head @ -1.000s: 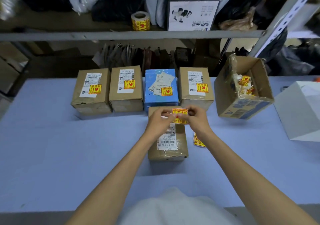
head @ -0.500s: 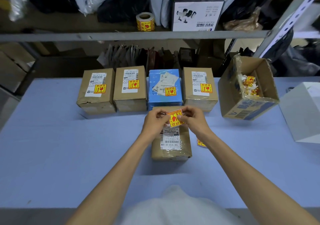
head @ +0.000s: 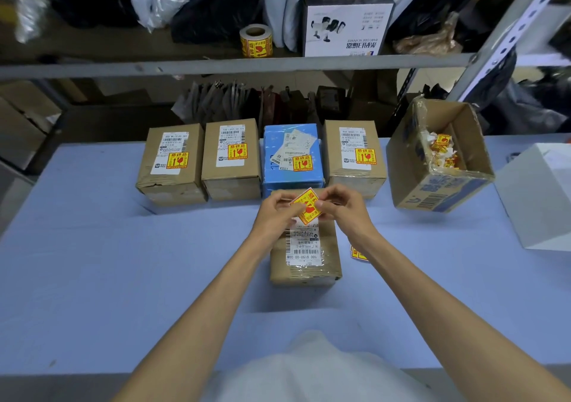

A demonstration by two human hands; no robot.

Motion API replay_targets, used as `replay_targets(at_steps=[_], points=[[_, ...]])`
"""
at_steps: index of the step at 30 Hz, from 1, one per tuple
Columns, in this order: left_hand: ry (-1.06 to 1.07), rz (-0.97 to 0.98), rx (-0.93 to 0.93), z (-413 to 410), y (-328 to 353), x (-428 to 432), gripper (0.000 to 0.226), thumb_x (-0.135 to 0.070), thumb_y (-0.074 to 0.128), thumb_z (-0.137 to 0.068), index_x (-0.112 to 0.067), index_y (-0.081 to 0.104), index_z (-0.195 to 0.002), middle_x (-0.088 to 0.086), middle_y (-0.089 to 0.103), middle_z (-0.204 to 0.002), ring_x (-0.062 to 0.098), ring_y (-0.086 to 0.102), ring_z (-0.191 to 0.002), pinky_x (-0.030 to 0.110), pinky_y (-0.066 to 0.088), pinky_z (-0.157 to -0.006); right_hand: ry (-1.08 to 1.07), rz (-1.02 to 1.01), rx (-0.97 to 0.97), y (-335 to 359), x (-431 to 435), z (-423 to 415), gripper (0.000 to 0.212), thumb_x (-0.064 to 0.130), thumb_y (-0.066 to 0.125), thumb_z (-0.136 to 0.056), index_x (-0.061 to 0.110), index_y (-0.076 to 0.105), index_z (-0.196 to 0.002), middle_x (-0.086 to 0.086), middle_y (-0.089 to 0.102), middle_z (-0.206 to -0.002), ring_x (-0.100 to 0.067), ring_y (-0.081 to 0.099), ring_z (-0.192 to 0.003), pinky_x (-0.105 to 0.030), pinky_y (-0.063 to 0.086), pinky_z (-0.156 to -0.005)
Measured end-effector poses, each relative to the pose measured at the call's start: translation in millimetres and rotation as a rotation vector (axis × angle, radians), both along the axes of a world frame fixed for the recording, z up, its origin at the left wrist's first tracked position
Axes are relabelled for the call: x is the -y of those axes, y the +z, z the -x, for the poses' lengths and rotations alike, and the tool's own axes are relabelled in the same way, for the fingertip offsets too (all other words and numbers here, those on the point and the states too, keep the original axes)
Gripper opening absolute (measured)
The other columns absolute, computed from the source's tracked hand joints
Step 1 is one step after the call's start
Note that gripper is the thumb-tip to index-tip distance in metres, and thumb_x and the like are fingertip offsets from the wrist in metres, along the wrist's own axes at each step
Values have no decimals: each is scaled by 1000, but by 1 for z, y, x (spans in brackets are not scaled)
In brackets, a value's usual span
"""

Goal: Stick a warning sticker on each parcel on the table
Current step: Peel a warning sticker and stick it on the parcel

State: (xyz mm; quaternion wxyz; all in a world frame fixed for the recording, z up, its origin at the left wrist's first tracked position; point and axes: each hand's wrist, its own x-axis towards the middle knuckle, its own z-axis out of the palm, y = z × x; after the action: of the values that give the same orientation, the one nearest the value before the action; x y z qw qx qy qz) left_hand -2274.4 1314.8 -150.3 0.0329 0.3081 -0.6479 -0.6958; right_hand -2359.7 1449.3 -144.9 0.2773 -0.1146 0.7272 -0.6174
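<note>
Yellow warning sticker (head: 306,206) tilted diamond-wise just above the near brown parcel (head: 304,247), pinched at either edge in the grip of our left hand (head: 273,216) and right hand (head: 346,208), fingers curled, forearms converging, four stickered parcels (head: 231,179) behind on the blue tabletop (head: 123,262).

Just nearer than the fingers (head: 328,206), the white shipping label (head: 304,244) on the brown parcel (head: 306,270) reads "100 S150-00 008" beside a barcode. Beyond the fingers, the yellow warning stickers (head: 365,156) on the row of four parcels (head: 231,179) are headed "易碎品". Far beyond, a white box (head: 346,21) on the shelf (head: 216,65) carries "BARCODE SCANNER" upside down. The sticker (head: 304,204) pinched in the fingers is too tilted to read.
</note>
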Motion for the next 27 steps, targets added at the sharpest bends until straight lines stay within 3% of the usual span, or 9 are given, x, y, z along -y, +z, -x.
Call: replay_targets(at_steps=[6, 9, 13, 17, 22, 27], points=[[-74, 212, -3, 3, 6, 4, 5, -15, 67, -88, -20, 65, -85, 0, 68, -85, 13, 66, -80, 27, 54, -73, 63, -84, -99, -3, -4, -1, 7, 6, 61, -90, 10, 65, -85, -9, 70, -87, -17, 68, -83, -24, 56, -72], [-69, 188, -3, 2, 4, 4, 7, -13, 66, -88, -18, 62, -85, 7, 68, -91, 18, 69, -82, 29, 58, -72, 22, -88, -81, -4, -3, 0, 5, 9, 64, -89, 12, 67, -91, -6, 68, -89, -14, 67, -82, -22, 54, -71], [-28, 119, 28, 2, 1, 2, 7, -10, 64, -89, -13, 58, -89, 13, 68, -95, 20, 72, -76, 31, 60, -72, 17, -93, -43, -5, -1, 3, 16, 7, 66, -88, 12, 65, -104, -8, 62, -92, -15, 65, -85, -19, 53, -68], [-51, 133, 63, 2, 0, 2, 5, -12, 64, -89, -10, 60, -92, 11, 69, -95, 19, 73, -77, 31, 61, -71, 37, -95, -45, -5, -1, 3, 20, 1, 66, -86, 11, 65, -104, -10, 63, -91, -19, 67, -88, -21, 55, -69], [-89, 112, 118, 3, 3, 3, 3, -13, 66, -87, -11, 66, -86, 8, 72, -83, 13, 69, -71, 30, 59, -68, -9, -88, -21, -4, -2, 3, 25, -2, 67, -84, 8, 63, -107, -2, 65, -76, -16, 68, -84, -22, 53, -70], [-132, 87, 155, 2, 4, 3, 5, -13, 65, -88, -8, 66, -91, 8, 71, -85, 14, 69, -73, 26, 59, -62, 12, -95, -59, -5, -2, 5, 22, -3, 65, -86, 10, 64, -104, -2, 63, -79, -12, 66, -84, -18, 52, -68]])
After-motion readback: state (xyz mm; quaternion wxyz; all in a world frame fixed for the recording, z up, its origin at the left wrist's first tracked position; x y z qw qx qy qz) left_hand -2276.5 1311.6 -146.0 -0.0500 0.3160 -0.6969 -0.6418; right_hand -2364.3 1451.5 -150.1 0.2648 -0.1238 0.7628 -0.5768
